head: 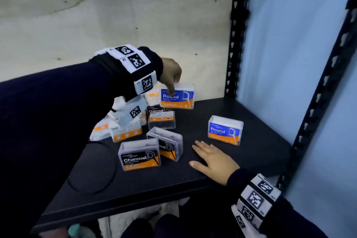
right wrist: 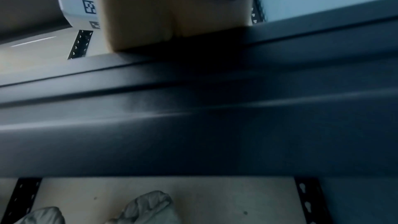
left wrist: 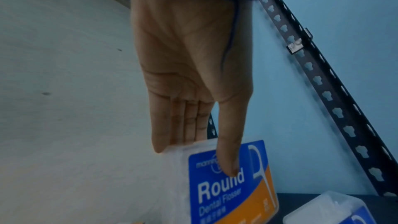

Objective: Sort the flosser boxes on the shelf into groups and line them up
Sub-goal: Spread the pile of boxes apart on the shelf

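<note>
Black and smooth, the metal shelf (head: 222,164) sits inside a frame of perforated uprights, with a pale stained board behind and a light blue wall to the right.

Above the back of the shelf, the left hand (head: 171,72) holds a blue Round flosser box (head: 177,96) by its upper edge: the thumb presses the blue and orange label on the front, while the fingers reach down behind the clear plastic top. The wrist view shows this grip plainly, though the fingertips are hidden behind the box. Whether the box's lower edge touches the shelf cannot be told.

Right of the held box and nearer the shelf's front, a second Round box (head: 225,130) stands upright and alone, a clear rounded case with the same blue label.

The right hand (head: 212,160) lies flat on the shelf just in front of that second box, palm down, fingers straight and spread, holding nothing. Its wrist view shows only the heel of the hand and the shelf's front lip.

Left of the held box and lower, a heap of flosser boxes (head: 123,131) is half covered by the left sleeve and wristband. In front of the heap stand two Charcoal boxes (head: 140,154) with black and orange labels, one behind the other and tilted.
</note>
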Demonstrator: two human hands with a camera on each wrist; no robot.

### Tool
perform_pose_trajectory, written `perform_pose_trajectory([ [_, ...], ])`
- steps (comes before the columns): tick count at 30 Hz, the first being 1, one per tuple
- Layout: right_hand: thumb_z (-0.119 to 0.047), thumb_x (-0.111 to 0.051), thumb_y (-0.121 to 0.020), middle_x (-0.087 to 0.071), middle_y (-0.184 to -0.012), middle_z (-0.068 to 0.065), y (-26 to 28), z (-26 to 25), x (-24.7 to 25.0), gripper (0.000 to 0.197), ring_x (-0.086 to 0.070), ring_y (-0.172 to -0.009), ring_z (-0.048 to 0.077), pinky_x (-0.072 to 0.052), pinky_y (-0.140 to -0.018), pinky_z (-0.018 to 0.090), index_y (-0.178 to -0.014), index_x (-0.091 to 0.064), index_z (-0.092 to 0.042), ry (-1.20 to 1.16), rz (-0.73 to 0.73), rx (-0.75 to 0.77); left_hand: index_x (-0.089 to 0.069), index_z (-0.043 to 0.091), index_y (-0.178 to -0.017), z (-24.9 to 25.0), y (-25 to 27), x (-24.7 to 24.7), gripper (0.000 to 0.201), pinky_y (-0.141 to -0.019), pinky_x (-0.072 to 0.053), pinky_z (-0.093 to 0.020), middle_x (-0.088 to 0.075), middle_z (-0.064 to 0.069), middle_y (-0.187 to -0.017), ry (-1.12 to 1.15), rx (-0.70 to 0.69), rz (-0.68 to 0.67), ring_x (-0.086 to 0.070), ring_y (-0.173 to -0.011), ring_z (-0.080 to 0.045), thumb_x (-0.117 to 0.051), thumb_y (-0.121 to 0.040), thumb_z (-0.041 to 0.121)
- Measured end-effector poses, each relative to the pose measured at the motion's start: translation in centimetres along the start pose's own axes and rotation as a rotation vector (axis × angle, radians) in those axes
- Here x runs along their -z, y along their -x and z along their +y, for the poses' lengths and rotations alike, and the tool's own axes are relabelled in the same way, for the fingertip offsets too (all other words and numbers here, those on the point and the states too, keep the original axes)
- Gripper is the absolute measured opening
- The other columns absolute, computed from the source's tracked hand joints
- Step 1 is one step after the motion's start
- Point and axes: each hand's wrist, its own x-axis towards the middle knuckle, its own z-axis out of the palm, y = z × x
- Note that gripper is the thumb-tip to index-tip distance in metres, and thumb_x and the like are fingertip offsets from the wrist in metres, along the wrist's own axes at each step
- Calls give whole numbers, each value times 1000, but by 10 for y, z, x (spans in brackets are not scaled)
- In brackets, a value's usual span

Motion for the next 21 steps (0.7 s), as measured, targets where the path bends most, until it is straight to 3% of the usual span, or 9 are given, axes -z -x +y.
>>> perform_pose_trajectory([
  [2, -69, -17, -83, -4, -161, 1, 0, -1, -1, 87, -2, -149, 10, 1, -119, 24, -151, -13, -15, 10, 2, -5, -55, 3, -125, 13, -16, 0, 51, -77, -34, -24, -59, -12, -129, -8, -21, -3, -51, -99, -24, -68, -83, 29],
  [5, -53, -25, -96, -3, -161, 1, 1, 1, -4, 69, -1, -149, 11, 2, -119, 24, -151, -12, -14, 35, 9, -3, -54, 1, -126, 32, -40, 2, 52, -72, -34, -25, -58, -14, -129, -3, -59, 15, -44, -93, -18, -67, -84, 29],
  [8, -46, -27, -98, -4, -161, 1, 2, 2, -7, 64, -2, -149, 11, 1, -119, 25, -151, -12, -14, 27, 27, 5, -54, -3, -125, 48, -64, 4, 52, -55, -30, -20, -58, -17, -128, 5, -105, 6, -43, -92, -18, -67, -85, 27],
  [11, -57, -13, -88, -5, -161, 2, 0, 3, -9, 76, -3, -149, 12, 1, -120, 26, -151, -13, -13, 32, 43, 22, -52, -3, -126, 64, -86, 1, 53, -53, -27, -14, -57, -13, -113, -25, -139, -14, -42, -92, -17, -69, -84, 25],
  [14, -48, -26, -97, -5, -161, 3, 1, 5, -8, 66, -3, -149, 13, 1, -120, 27, -151, -14, -12, -2, 41, 28, -49, -1, -126, 77, -104, -5, 52, -53, -26, -14, -55, -14, -121, -66, -185, -48, -40, -93, -17, -69, -83, 22],
  [16, -44, -30, -98, -6, -161, 3, 1, 6, -7, 64, -2, -149, 13, 1, -120, 27, -150, -14, -12, -29, 53, 37, -52, 4, -120, 86, -113, -10, 44, -52, -26, -13, -53, -10, -111, -85, -220, -89, -41, -92, -15, -69, -83, 21],
  [19, -45, -31, -98, -6, -161, 3, 0, 8, -8, 64, -2, -149, 13, 1, -120, 26, -150, -14, -11, -36, 53, 44, -53, 6, -123, 93, -122, -17, 48, -59, -35, -13, -54, -6, -113, -73, -271, -146, -43, -93, -14, -72, -81, 19],
  [21, -45, -31, -98, -6, -161, 3, 0, 9, -8, 64, -2, -149, 12, 2, -120, 26, -151, -14, -12, -33, 51, 47, -54, 6, -125, 96, -126, -21, 52, -77, -47, -24, -55, -3, -110, -69, -288, -196, -46, -95, -14, -74, -79, 20],
])
